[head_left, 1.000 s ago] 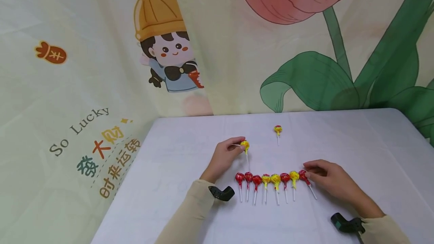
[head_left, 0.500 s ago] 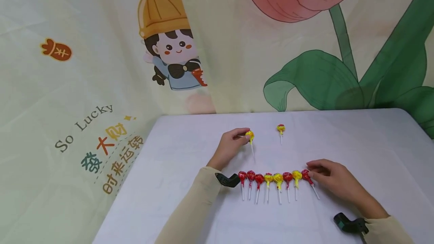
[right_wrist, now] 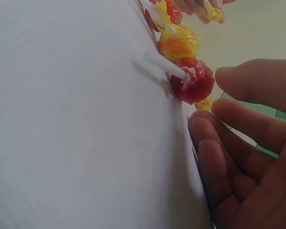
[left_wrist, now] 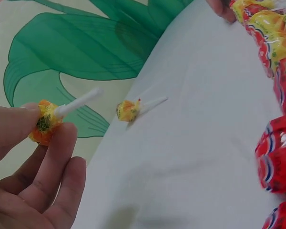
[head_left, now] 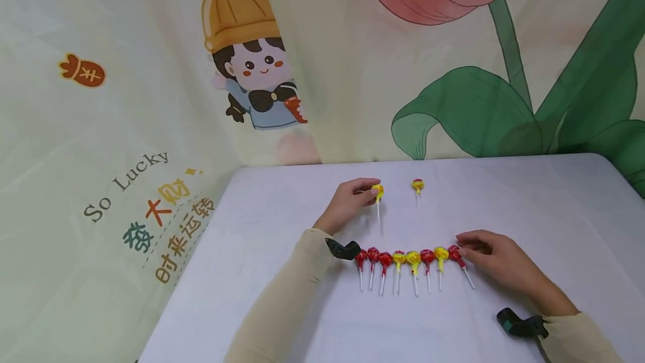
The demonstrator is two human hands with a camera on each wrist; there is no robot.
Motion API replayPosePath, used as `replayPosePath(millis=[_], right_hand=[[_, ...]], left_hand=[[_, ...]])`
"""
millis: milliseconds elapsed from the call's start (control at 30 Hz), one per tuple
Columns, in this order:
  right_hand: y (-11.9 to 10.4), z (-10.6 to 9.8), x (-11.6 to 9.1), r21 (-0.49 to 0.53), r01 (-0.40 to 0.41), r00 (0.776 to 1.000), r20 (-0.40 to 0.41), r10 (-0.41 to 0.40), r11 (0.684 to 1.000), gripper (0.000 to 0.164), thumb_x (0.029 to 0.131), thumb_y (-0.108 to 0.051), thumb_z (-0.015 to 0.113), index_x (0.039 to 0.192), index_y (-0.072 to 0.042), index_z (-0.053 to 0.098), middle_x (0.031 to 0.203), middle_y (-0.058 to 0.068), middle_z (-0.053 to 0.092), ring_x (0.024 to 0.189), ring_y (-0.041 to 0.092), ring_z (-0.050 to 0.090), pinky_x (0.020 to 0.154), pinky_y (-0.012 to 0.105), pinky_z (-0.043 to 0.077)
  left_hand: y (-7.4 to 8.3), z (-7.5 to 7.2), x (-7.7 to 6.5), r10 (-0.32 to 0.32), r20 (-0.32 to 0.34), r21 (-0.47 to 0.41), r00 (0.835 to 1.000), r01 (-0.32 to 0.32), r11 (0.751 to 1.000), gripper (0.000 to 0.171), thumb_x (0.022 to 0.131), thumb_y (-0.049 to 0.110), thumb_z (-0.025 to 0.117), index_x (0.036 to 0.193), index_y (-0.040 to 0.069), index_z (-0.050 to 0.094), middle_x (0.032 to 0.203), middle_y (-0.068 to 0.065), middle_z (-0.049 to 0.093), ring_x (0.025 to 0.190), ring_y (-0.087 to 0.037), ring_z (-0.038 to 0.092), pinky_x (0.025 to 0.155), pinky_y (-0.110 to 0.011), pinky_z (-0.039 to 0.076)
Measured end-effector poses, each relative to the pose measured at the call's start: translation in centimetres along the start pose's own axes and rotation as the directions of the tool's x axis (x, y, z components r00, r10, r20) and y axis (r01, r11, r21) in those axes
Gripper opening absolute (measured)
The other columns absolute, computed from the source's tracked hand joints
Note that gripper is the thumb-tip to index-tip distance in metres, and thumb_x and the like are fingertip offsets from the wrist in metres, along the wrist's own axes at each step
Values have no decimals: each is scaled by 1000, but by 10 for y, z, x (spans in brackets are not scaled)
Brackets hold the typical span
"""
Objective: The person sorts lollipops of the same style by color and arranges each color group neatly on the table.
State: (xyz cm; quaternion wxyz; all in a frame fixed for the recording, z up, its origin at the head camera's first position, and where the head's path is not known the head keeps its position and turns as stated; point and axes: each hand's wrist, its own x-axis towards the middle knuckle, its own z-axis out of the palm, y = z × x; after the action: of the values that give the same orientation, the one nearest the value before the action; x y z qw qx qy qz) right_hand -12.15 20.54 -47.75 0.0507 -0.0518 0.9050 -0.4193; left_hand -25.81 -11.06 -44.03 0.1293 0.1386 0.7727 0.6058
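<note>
My left hand point(head_left: 346, 199) pinches a yellow-wrapped lollipop point(head_left: 378, 192) by its head, thumb on one side and fingers on the other. In the left wrist view its white stick point(left_wrist: 81, 101) points away from the fingers. Beyond the row, another yellow lollipop with a red top point(head_left: 417, 185) lies on the table. My right hand point(head_left: 496, 256) rests beside the right end of the row, fingers loosely bent and apart. Its thumb tip point(right_wrist: 224, 78) is right at the edge of the last red lollipop point(right_wrist: 194, 81), which leans with its stick slanting outward.
Several red and yellow lollipops, such as a middle yellow one point(head_left: 413, 258), line up side by side with sticks toward me. A white cloth covers the table point(head_left: 393, 329). A printed curtain point(head_left: 353, 71) hangs behind its far edge. Black wrist cameras point(head_left: 342, 249) sit on both sleeves.
My left hand has moved away from the row, toward the far edge and slightly right, carrying the yellow lollipop closer to the one lying alone. My right hand stays by the row's end.
</note>
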Motion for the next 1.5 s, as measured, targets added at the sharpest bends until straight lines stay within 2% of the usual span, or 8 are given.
replayPosePath(millis=[133,300,533,833,1000,1167,1267,1500], right_hand=[[-2,0,2,3,10,1000,5,-10,1000,41,95,-27,71,128,-5,65,117,8,66,100,22,61,85,39,54],[-3,5,3,15,-3,1000,8,3,1000,39,95,-25,71,128,-5,65,114,5,67,98,21,60,86,40,53],[-4,4,1,14,-23,1000,6,23,1000,38,95,-24,71,127,-5,66,114,5,67,97,20,60,86,40,54],[1,1,-1,8,-26,1000,-10,27,1000,38,95,-26,71,127,-7,66,116,5,67,99,20,60,86,37,54],[1,0,-1,27,-30,999,-12,30,999,37,95,-24,70,128,-6,65,118,6,66,100,21,60,87,39,54],[2,0,-1,18,-38,999,-17,38,999,37,95,-24,71,127,-6,65,118,6,66,100,20,60,87,40,54],[3,0,0,15,-36,999,-20,37,999,37,95,-24,70,127,-6,65,117,6,66,99,21,60,86,38,54],[3,1,1,21,-28,999,-19,28,999,35,95,-22,71,126,-7,66,117,4,65,98,19,60,85,35,54]], left_hand=[[3,-5,5,-27,5,8,1000,27,1000,39,99,23,66,135,9,63,116,-1,69,104,-17,68,94,-38,52],[1,-6,11,-31,-4,-38,999,31,999,38,99,19,66,135,6,63,120,-5,68,106,-19,67,92,-34,53],[2,6,20,-42,-34,-91,999,38,995,35,98,18,67,131,8,67,118,-6,68,105,-19,68,89,-31,54],[2,19,32,-45,-47,-133,998,39,990,35,96,12,67,131,3,66,120,-8,66,103,-20,66,89,-31,54],[4,26,38,-29,-60,-76,998,24,997,34,95,10,67,128,7,68,118,-6,66,103,-19,65,89,-31,54],[3,33,44,-23,-43,-39,999,21,999,36,95,12,68,130,4,66,114,-6,66,99,-18,66,87,-30,55],[1,36,49,-31,-38,-13,999,31,999,36,95,12,69,130,5,67,111,-5,67,97,-18,67,87,-31,55],[-3,40,56,-76,-72,129,994,85,988,27,94,16,70,121,16,72,107,0,68,93,-17,65,82,-33,53]])
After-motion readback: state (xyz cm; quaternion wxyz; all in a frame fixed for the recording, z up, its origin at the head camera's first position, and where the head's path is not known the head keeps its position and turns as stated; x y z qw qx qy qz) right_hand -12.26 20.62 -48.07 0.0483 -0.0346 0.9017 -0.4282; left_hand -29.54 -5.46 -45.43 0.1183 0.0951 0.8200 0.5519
